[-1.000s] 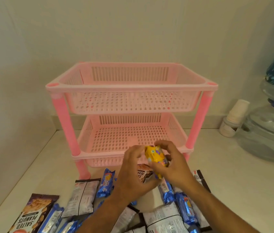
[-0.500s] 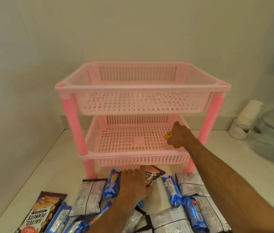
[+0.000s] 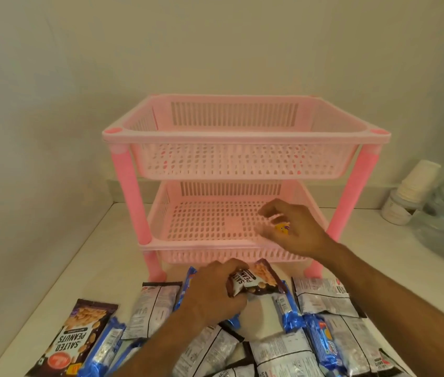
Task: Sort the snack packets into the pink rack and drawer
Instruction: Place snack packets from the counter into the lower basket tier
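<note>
Our right-hand fingers (image 3: 268, 210) are spread loose over the lower tray of the pink rack (image 3: 245, 137), with a small yellow packet (image 3: 282, 228) under the palm; whether it is free yet we cannot tell. Our left hand (image 3: 212, 292) grasps a salted peanuts packet (image 3: 253, 278) at the bench's six o'clock side of the rack. We judge the yellow packet is being dropped; next, lift the peanuts toward twelve o'clock into a tray. Other packets (image 3: 321, 295) wait on the bench (image 3: 378, 268).
</note>
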